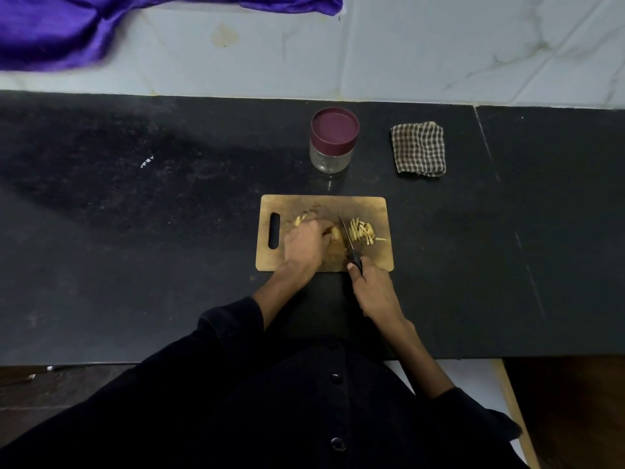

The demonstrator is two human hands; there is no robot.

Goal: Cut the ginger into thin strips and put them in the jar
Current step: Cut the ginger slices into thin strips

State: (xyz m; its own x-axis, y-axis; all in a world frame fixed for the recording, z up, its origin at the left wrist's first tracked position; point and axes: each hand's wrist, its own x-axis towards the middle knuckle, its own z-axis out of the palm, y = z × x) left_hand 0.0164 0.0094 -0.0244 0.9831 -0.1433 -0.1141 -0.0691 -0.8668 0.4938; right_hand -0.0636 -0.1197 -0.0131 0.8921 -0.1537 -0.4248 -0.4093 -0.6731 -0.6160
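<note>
Down below lies a big black surface with a pale tiled wall behind it. A shiny purple cloth hangs at the top left, far from everything else. The person's dark sleeves and buttoned top fill the bottom of the view.

Next in size is the brown cutting board, lying flat near the middle of the surface, with a long slot handle at its left end.

The left hand rests on the middle of the board. Its fingers are curled down over a piece of ginger and hold it in place. Only a bit of the ginger peeks out at the fingertips, just to the right of the hand.

The right hand is at the near edge of the board. It grips the black handle of a knife. The blade points away from the person and sits just beside the held ginger, on its right.

A jar stands upright behind the board, apart from it, with its dark red lid on. A folded checked cloth lies to the right of the jar.

Thin ginger strips lie in a small pile on the board, right of the blade. A few more bits lie just behind the left hand.
</note>
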